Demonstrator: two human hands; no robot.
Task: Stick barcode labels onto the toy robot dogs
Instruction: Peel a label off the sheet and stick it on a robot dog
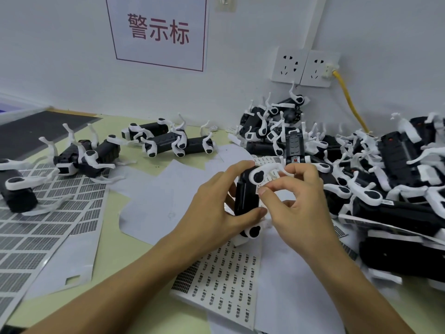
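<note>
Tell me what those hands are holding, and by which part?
The left hand grips a toy robot dog around its black body. The right hand pinches thumb and forefinger at the body's side, apparently on a small label too tiny to confirm.

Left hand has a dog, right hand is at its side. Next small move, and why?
Probably press the right hand's pinched fingertips down on the toy dog's black side. The left hand grips the dog over the label sheet, and the pinch already sits against the body; whether it holds a label is too small to tell.

Wall sign (157, 32): "警示标"
</note>
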